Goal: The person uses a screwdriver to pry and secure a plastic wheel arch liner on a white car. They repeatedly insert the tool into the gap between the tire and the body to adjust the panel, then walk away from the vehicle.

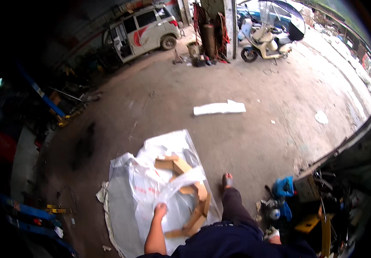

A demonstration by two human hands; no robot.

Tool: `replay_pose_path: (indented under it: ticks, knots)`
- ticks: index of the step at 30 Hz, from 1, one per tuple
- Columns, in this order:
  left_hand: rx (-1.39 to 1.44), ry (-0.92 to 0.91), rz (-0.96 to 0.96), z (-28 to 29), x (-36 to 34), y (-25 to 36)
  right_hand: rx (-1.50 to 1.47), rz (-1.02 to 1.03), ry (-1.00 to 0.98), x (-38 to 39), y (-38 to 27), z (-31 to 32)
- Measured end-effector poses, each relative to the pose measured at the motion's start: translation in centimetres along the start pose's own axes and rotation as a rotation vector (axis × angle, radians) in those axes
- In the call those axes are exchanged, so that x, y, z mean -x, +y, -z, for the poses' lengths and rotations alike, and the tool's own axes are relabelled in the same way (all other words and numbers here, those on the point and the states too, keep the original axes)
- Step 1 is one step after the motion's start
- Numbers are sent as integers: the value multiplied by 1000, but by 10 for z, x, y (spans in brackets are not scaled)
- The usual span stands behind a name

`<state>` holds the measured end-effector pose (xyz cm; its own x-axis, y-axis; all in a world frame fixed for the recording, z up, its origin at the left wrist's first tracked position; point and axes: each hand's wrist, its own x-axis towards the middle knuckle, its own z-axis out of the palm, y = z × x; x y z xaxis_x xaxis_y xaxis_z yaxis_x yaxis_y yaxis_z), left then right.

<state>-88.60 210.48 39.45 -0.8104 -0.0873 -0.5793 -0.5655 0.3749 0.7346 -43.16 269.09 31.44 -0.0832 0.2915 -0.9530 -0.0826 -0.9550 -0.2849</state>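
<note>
My left hand (160, 209) is closed on a gathered fold of a large translucent plastic bag (144, 215) with red print. The bag spreads over the floor in front of me and to my left. A bent strip of brown cardboard (200, 191) curves in angled segments on the bag, and one band of plastic crosses over it. Low beside my right hip is my right hand (273, 236), with something white at it. Its fingers are too small and partly hidden to make out.
A long white piece (220, 108) lies on the concrete ahead. To my right are a blue bag (283, 187), a cardboard box (306, 188) and mixed clutter. Blue lift parts (47, 103) stand left. Farther off are a white van (144, 30) and a cream scooter (265, 41).
</note>
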Motion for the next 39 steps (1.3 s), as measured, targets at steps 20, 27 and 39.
replay_pose_path:
  ticks: [20, 27, 39]
  knots:
    - [310, 144, 792, -143, -190, 196, 1701, 1563, -1389, 204, -9, -1183]
    - [273, 260, 650, -103, -519, 367, 1816, 1292, -922, 34, -90, -1230]
    - [506, 64, -88, -18, -905, 804, 1616, 14, 119, -96, -100, -1403]
